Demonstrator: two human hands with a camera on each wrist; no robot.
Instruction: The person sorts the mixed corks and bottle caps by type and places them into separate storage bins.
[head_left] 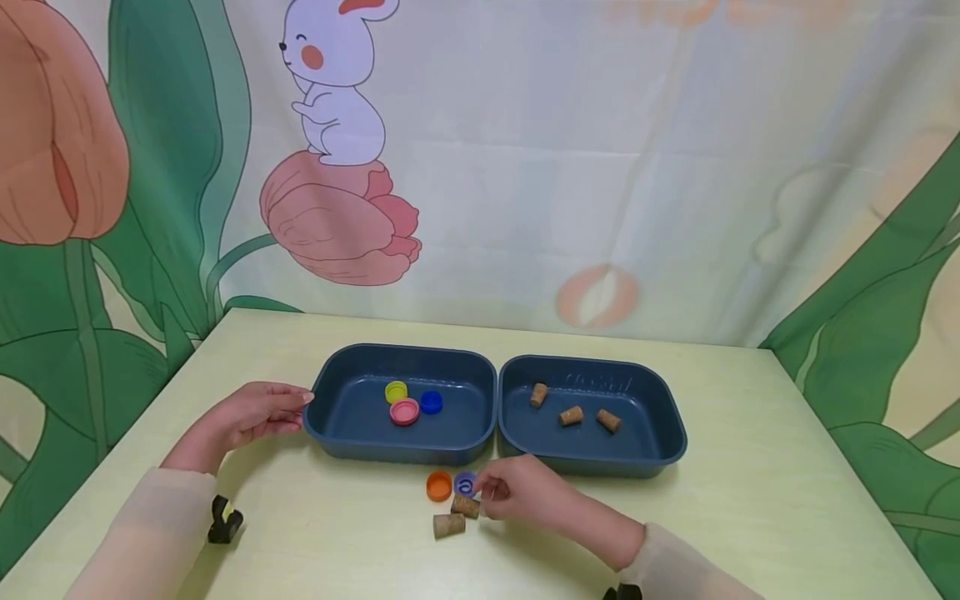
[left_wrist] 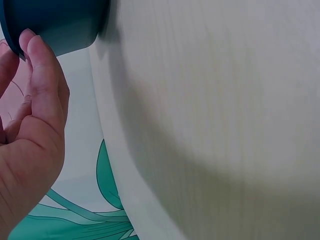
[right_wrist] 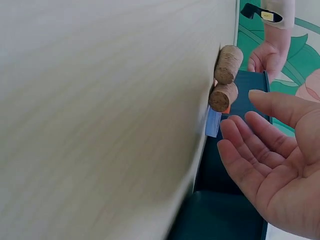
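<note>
At the left end of the left dark-blue tray [head_left: 405, 454], my left hand [head_left: 258, 412] pinches the rim between thumb and fingers. My right hand [head_left: 528, 492] hovers beside the small things in front of the trays; its fingers are loosely bent and hold nothing in the right wrist view. Closest to its fingertips are a cork [head_left: 466, 506] and a purple bottle cap [head_left: 465, 484]. A second cork [head_left: 449, 525] and an orange bottle cap [head_left: 438, 486] lie just left of them. Inside the left tray are yellow [head_left: 396, 392], pink [head_left: 404, 411] and blue [head_left: 431, 402] caps.
The right dark-blue tray [head_left: 592, 467] stands against the left one and contains three corks [head_left: 571, 416]. Both trays rest on a pale wooden table [head_left: 360, 533]. Behind it hangs a cloth [head_left: 495, 167] printed with flowers and a rabbit.
</note>
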